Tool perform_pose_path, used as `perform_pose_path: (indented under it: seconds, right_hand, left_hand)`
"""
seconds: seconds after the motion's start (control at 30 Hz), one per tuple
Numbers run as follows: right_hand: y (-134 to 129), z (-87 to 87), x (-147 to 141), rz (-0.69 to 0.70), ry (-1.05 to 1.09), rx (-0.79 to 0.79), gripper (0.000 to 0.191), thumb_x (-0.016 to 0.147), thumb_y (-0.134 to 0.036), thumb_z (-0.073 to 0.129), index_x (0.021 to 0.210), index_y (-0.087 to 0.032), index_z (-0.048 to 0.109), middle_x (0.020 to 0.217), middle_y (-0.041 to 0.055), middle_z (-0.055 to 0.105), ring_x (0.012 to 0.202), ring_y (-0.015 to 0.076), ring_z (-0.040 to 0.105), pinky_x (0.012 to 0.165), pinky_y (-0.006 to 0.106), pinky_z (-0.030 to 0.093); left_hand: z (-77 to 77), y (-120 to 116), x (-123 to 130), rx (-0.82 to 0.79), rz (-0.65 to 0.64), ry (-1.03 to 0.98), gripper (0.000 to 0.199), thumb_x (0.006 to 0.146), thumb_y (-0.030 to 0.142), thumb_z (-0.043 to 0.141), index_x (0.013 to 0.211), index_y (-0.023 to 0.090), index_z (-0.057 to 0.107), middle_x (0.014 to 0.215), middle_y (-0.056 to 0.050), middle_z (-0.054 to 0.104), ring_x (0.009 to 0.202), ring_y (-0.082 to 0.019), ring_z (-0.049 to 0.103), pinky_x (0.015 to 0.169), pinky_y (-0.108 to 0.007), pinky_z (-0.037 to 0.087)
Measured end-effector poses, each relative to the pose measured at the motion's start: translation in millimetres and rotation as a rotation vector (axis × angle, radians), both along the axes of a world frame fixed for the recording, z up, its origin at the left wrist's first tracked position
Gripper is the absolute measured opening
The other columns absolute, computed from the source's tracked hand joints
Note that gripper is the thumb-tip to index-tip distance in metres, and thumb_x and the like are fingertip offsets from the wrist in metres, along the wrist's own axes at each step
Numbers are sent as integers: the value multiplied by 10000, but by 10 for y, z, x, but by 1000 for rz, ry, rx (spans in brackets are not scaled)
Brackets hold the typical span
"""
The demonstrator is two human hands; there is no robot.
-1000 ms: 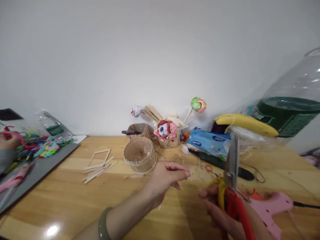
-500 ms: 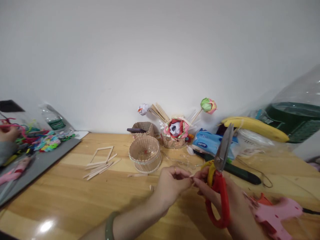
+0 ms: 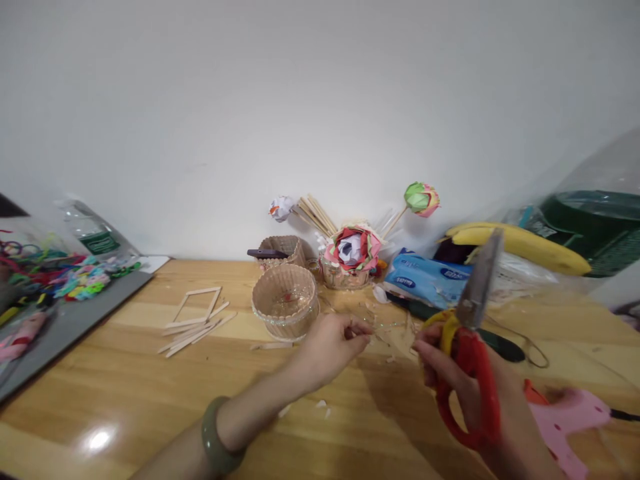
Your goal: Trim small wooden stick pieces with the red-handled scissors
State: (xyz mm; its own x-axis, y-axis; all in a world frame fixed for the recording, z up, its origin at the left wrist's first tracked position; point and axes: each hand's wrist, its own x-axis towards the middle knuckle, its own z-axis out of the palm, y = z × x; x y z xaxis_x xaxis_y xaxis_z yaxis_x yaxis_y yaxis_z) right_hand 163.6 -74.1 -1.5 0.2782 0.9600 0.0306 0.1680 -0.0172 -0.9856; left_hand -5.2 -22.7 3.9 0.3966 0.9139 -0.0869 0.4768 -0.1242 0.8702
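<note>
In my right hand is a pair of scissors with red and yellow handles, its closed blades pointing up and away. The thumb and forefinger of that hand are pressed together at the tips. My left hand is apart from it, over the table just right of the round craft-stick basket. Its thumb and fingers are pinched together; whatever lies between them is too small to make out. Wood scraps lie on the table below.
A square stick frame and loose craft sticks lie left. Paper flowers stand behind, near a blue wipes pack and bananas. A pink glue gun is at right. A grey board holds craft bits.
My hands, together before, have parted. The right hand has moved right with the scissors; the left has shifted slightly left. Small scraps now show on the table below my left hand.
</note>
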Motion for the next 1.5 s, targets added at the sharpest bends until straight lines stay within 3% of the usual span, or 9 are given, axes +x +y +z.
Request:
perform_pose_path:
  seconds: [0.1, 0.23, 0.37, 0.6, 0.77, 0.93, 1.1, 1.3, 1.5]
  right_hand:
    - [-57, 54, 83, -85, 47, 61, 383, 653, -542, 652, 769, -220, 480, 517, -52, 489, 410, 108, 464, 372, 211, 392]
    - [-101, 51, 186, -37, -167, 148, 339, 708, -546, 616, 792, -226, 542, 536, -22, 515, 448, 137, 503, 382, 229, 429]
    - [-114, 32, 193, -15, -148, 199, 281, 727, -510, 621, 761, -243, 543, 520, -33, 502, 447, 127, 482, 384, 214, 418]
    - [-108, 40, 170, -27, 27, 160, 294, 685, -491, 681, 748, -233, 554, 570, -34, 521, 471, 113, 493, 405, 204, 432]
    - [-64, 60, 155, -5, 38, 116, 330, 649, -502, 678, 705, -217, 521, 534, -27, 519, 442, 123, 496, 392, 226, 434]
    - [-71, 205, 31, -94, 15, 92, 299, 585, -457, 667, 646, -218, 498, 507, -37, 497, 411, 101, 459, 364, 205, 403]
    - [-72, 223, 4, -146, 101, 64, 340, 539, -470, 700, 650, -210, 511, 543, -30, 496, 438, 109, 449, 347, 210, 379]
    - [-80, 211, 35, -147, 73, 39, 386, 525, -507, 719, 668, -210, 519, 539, -31, 495, 456, 111, 448, 366, 203, 392]
    - [-88, 224, 25, -159, 3, 26, 424, 511, -544, 710, 677, -206, 515, 520, -32, 491, 459, 104, 429, 377, 192, 381]
  left_hand:
    - [-23, 52, 10, 181, -142, 163, 219, 765, 143, 526, 886, 156, 709, 893, -53, 716, 806, -169, 626, 758, -267, 456]
    - [-108, 43, 138, 340, -327, 322, 253, 767, 127, 503, 916, 169, 703, 918, -55, 710, 863, -177, 621, 793, -269, 457]
    - [-171, 59, 265, 366, -374, 391, 250, 763, 184, 527, 946, 142, 693, 913, -90, 702, 839, -205, 620, 751, -282, 466]
    - [-118, 170, 330, 322, -505, 421, 227, 701, 94, 525, 840, 130, 700, 827, -89, 706, 773, -204, 622, 709, -282, 454]
    - [-125, 176, 265, 276, -450, 371, 201, 736, 126, 501, 846, 124, 669, 840, -73, 701, 761, -169, 622, 676, -240, 453]
    - [-192, 161, 205, 268, -378, 307, 309, 794, 133, 437, 1063, 127, 588, 926, -48, 673, 820, -123, 602, 708, -198, 444]
    - [-181, 152, 252, 226, -434, 370, 149, 717, 200, 593, 827, 174, 690, 813, -26, 698, 762, -165, 611, 676, -236, 441]
    - [-110, 137, 316, 201, -427, 429, 174, 687, 128, 575, 787, 189, 704, 848, -44, 710, 825, -204, 614, 731, -281, 441]
    - [-112, 138, 277, 127, -384, 309, 124, 698, 130, 589, 765, 159, 689, 793, -40, 700, 756, -172, 611, 706, -253, 444]
